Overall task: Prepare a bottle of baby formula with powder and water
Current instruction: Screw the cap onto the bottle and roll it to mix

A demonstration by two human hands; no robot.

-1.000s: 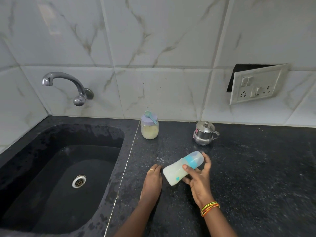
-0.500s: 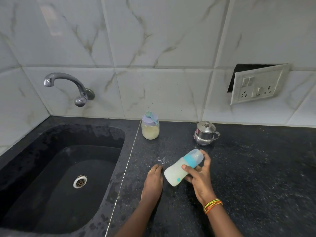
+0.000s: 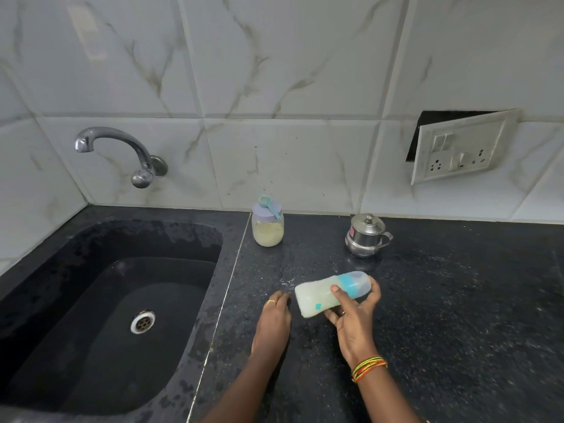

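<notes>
Right fingers (image 3: 374, 296) curl round tilted bottle (image 3: 316, 296) (milky inside); left fingers (image 3: 279, 301) rest flat on countertop (image 3: 457, 300).

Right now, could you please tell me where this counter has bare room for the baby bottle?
Widest: the black speckled counter right of the steel lidded pot and right hand. Also between that pot and the lilac-lidded powder jar. Crowded around the left hand and milky bottle.

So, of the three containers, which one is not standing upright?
The baby bottle, held nearly on its side by the right hand; the powder jar and the steel pot stand upright on the counter.
</notes>
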